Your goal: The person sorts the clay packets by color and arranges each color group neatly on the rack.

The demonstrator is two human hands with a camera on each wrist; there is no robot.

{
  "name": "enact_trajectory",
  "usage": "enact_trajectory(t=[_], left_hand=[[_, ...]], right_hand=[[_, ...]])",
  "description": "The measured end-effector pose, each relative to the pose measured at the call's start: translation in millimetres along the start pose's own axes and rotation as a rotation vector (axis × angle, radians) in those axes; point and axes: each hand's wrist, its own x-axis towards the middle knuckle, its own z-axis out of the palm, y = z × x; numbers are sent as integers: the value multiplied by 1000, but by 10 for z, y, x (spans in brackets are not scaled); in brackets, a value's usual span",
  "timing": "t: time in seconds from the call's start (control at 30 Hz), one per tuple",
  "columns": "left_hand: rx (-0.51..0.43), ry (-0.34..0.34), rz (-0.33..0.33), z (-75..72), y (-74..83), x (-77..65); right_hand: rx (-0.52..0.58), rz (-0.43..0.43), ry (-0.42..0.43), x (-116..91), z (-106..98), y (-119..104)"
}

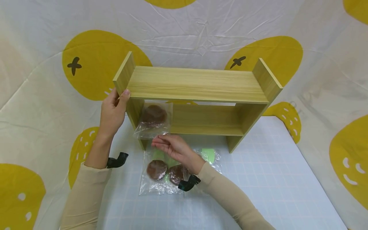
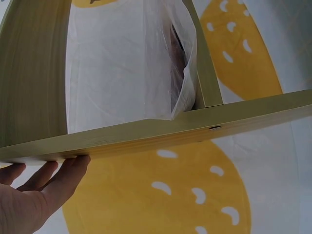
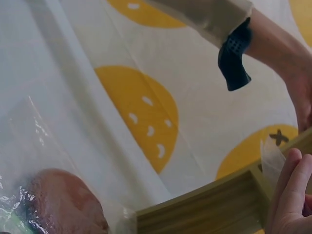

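A wooden two-tier shelf [image 1: 198,84] stands on the table. My left hand [image 1: 113,110] holds its left side panel [image 2: 146,130], thumb at the front edge and fingertips against the outer face. On the lower board, at the left end, a clear plastic bag [image 1: 167,119] holds a round brown patty-like disc [image 1: 154,115]; the bag's near end hangs past the board's front edge. My right hand [image 1: 178,148] is just below that end, its fingers extended and close together. In the right wrist view those fingers [image 3: 292,185] overlap the bag's edge.
Several more clear bags [image 1: 152,188] with brown discs [image 1: 157,170] and light green pieces [image 1: 208,155] lie on the pale checked table [image 1: 258,179] in front of the shelf, partly under the right forearm. A white cloth [image 1: 184,35] with yellow shapes hangs behind.
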Motion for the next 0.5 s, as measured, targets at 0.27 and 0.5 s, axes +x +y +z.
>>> enact_trajectory(t=[0.27,0.5], left_hand=[[8,4,-2,4,10,6],[-3,1,-11,1,20,-8]], right_hand=[[-9,-8,4,-2,-6,-11],[-56,10,2,-90,-30,15]])
